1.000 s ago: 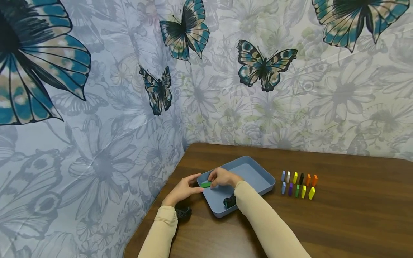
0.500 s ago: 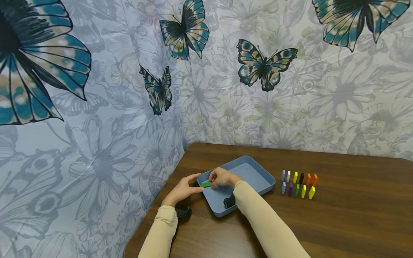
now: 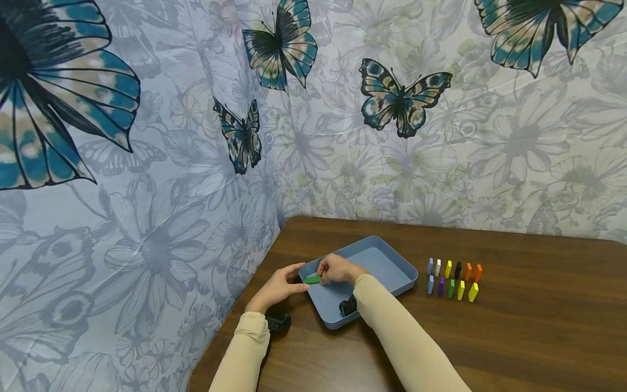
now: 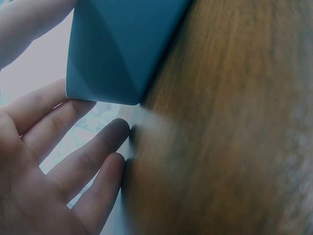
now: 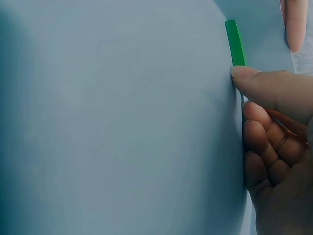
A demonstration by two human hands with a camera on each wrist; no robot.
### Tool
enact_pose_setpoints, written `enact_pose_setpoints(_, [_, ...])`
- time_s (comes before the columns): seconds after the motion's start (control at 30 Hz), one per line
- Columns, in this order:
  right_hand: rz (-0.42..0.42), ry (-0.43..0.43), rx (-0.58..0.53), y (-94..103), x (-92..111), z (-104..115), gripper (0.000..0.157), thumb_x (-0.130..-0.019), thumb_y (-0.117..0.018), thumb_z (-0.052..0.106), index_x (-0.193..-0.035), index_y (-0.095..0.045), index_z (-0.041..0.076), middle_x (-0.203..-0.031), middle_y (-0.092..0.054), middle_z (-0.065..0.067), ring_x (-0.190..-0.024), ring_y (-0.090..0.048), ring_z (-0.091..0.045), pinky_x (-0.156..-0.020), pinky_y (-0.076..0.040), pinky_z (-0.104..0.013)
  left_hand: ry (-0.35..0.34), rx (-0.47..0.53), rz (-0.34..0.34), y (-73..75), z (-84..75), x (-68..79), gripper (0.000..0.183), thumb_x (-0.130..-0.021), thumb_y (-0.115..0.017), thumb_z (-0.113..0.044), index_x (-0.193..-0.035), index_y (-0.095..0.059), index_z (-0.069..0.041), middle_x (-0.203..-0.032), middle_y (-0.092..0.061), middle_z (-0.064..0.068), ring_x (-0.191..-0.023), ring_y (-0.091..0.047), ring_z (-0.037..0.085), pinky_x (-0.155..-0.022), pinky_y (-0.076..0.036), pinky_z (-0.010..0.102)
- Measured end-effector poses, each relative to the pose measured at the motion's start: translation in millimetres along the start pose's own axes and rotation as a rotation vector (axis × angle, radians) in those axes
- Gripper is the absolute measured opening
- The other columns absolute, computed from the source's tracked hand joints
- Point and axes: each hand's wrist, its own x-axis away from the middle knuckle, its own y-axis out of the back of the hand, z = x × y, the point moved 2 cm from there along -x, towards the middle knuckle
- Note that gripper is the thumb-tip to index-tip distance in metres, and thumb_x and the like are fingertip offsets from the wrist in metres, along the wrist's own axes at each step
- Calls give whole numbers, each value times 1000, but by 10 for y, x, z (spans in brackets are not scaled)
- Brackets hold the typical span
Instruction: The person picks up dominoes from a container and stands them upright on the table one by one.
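A shallow blue-grey tray (image 3: 374, 258) sits on the wooden table. My right hand (image 3: 338, 269) reaches into it and pinches one end of a green domino (image 3: 312, 280) between thumb and fingers. In the right wrist view the green domino (image 5: 235, 43) lies along the tray's wall, its other end sticking out past the thumb (image 5: 269, 88). My left hand (image 3: 279, 288) spans the tray's left corner, thumb on the near side and fingers on the far side. The left wrist view shows these fingers (image 4: 54, 122) extended, with fingertips at the outside of the tray's corner (image 4: 105, 93).
Right of the tray, several coloured dominoes (image 3: 451, 289) stand upright in two rows on the table (image 3: 539, 305). Black wrist-worn devices (image 3: 278, 325) show at both wrists. A butterfly-patterned wall covering (image 3: 333, 179) rises behind and to the left of the table.
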Motion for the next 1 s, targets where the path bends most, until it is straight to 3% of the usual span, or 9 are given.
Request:
enact_pose_setpoints(0.57, [10, 0, 29, 39, 27, 5, 12, -85, -79, 7, -96, -74, 6, -85, -66, 0, -75, -55, -12, -69, -45, -24, -3, 7, 3, -9, 0, -5, 76, -90, -76, -35, -153, -42, -10, -157, -41, 17, -138, -45, 47, -107, -45, 58])
enact_pose_setpoints(1.0, [9, 30, -19, 103, 65, 19, 9, -87, -75, 4, -95, -74, 3, -86, -69, -1, -77, -56, -12, -71, -45, -23, -3, 7, -4, -5, -6, -4, 74, -90, -76, -34, -153, -43, -10, -156, -43, 16, -138, -45, 47, -106, -45, 58])
